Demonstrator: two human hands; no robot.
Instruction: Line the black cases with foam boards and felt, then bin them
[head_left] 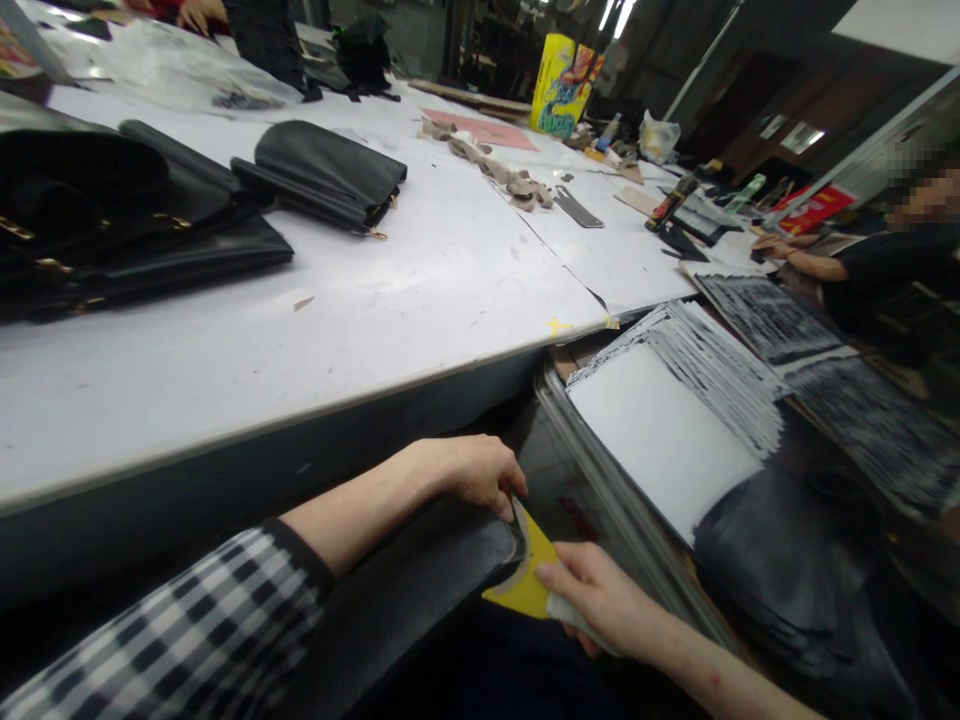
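Note:
My left hand (484, 475) is closed, pinching the upper corner of a dark leather piece (442, 565) that hangs over my lap below the table edge. In my right hand (600, 595) is a flat yellow piece (534, 570) with a concave edge, gripped between thumb and fingers. That curved edge meets the rounded end of the leather piece. Something white, like paper or cloth, shows under my right fingers. Black leather bags (322, 175) with gold-coloured zip pulls lie on the table beyond my left arm.
The white table (420, 300) spans the front. To the right, a fanned stack of white sheets (660, 420) with dark edges lies beside black leather pieces (795, 560). A co-worker's hand (776, 248) is farther right. A yellow bag (566, 85) stands at the back.

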